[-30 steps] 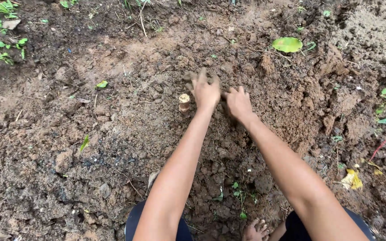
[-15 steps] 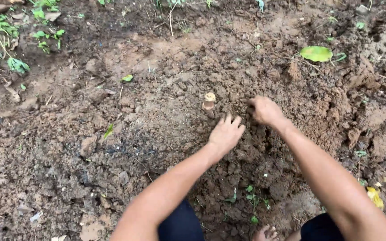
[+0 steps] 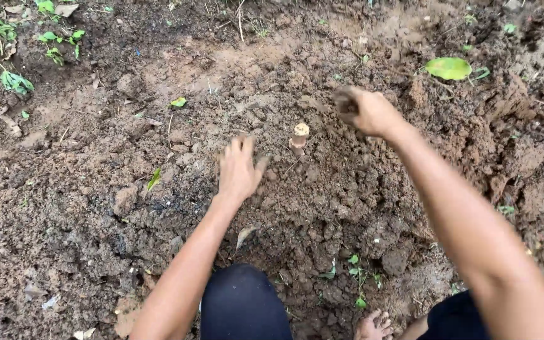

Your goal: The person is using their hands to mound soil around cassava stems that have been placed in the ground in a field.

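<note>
A short pale cut stem (image 3: 299, 137) stands upright in a mound of loose brown soil (image 3: 322, 189). My left hand (image 3: 239, 169) lies flat on the soil just left of the stem, fingers spread, holding nothing. My right hand (image 3: 365, 111) is raised above the soil to the right of the stem and beyond it; its fingers are curled and look dirty, and I cannot see what is inside them. Both forearms reach in from the bottom of the view.
Small green weeds (image 3: 14, 79) grow at the top left. A large green leaf (image 3: 448, 68) lies at the top right. Clods of earth (image 3: 511, 101) rise on the right. My knees (image 3: 243, 302) and bare toes (image 3: 373, 326) show at the bottom.
My left hand has slid left and come down on the soil beside the stem. My right hand has lifted up and away to the stem's right.
</note>
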